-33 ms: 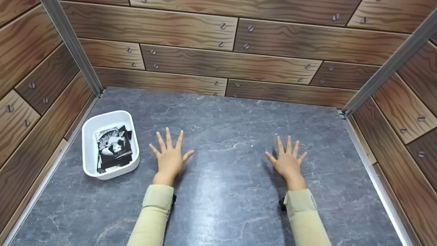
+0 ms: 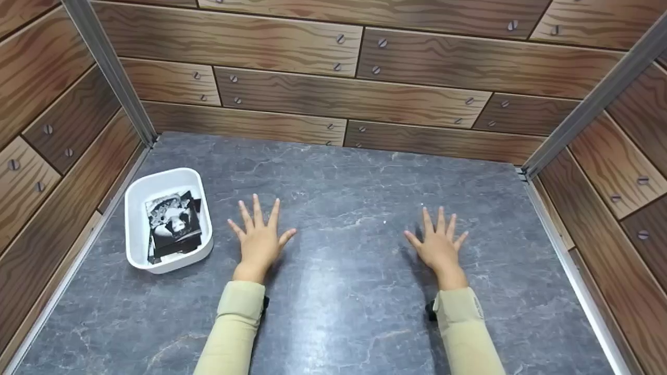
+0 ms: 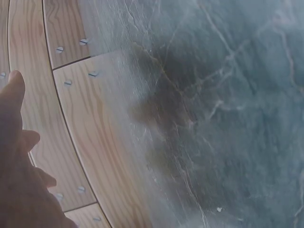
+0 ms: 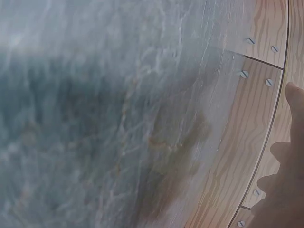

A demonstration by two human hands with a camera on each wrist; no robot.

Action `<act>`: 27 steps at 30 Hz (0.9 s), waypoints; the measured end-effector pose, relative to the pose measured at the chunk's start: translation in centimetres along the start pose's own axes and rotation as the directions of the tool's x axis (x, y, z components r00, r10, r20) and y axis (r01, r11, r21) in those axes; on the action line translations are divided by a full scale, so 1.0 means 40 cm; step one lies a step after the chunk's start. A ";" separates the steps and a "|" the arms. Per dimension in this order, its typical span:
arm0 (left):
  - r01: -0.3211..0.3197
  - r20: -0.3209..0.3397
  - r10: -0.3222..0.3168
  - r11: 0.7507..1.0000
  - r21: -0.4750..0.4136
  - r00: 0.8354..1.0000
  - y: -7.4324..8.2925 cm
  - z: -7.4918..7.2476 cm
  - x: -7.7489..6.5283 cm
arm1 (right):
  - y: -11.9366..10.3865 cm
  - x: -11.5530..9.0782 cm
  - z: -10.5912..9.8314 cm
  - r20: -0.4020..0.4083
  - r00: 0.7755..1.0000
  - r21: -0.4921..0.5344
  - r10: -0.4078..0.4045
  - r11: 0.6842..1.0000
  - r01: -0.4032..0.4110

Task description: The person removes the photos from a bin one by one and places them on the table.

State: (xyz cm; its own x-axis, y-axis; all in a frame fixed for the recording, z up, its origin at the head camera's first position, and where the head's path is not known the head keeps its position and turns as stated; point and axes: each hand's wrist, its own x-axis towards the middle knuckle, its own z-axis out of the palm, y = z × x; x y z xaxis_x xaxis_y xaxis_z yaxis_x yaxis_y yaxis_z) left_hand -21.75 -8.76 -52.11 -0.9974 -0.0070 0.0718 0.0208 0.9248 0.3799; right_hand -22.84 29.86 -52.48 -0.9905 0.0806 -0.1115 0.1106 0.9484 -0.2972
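Observation:
My left hand [image 2: 260, 245] is held out with its fingers spread and straight, to the right of a white rectangular tub [image 2: 207, 229]. Inside the tub lies a loose pile of black-and-white photo cards [image 2: 174, 224], the top one showing a picture. Farther right, my right hand [image 2: 439, 249] is spread the same way. Neither hand holds anything. Both wrist views show part of a hand, the left one [image 3: 23, 171] and the right one [image 4: 285, 185], above the grey surface with a blurred dark reflection on it.
The grey marbled tabletop [image 2: 333, 198] is bounded by a wood-plank back wall [image 2: 292, 88] and side walls with metal corner posts [image 2: 112, 73]. A tiny white speck [image 2: 384, 222] lies between the hands. Light glares off the near middle.

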 end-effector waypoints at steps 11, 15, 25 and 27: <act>-0.001 0.003 0.001 1.000 0.005 1.000 0.003 0.000 0.002 | 0.006 0.004 -0.007 -0.001 1.000 0.003 0.008 1.000 -0.008; -0.007 -0.018 0.007 0.999 -0.034 1.000 0.000 -0.005 0.004 | -0.006 0.009 -0.003 -0.017 1.000 -0.001 0.000 1.000 0.000; 0.070 -0.088 -0.080 0.991 -0.113 0.993 -0.071 -0.045 0.013 | -0.125 0.051 0.009 -0.010 0.999 0.049 -0.041 0.998 0.042; 0.076 -0.119 -0.092 0.988 -0.136 0.989 -0.099 -0.061 0.011 | -0.166 0.062 0.019 -0.011 0.998 0.077 -0.060 0.995 0.061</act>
State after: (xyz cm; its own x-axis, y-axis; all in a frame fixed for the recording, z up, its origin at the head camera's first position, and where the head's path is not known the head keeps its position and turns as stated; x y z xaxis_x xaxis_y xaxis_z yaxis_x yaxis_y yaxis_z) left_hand -22.10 -13.37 -51.33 -0.9797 -0.1375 0.1457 -0.0456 0.8612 0.5063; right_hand -25.97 23.56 -51.50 -0.9962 0.0267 -0.0830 0.0561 0.9251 -0.3757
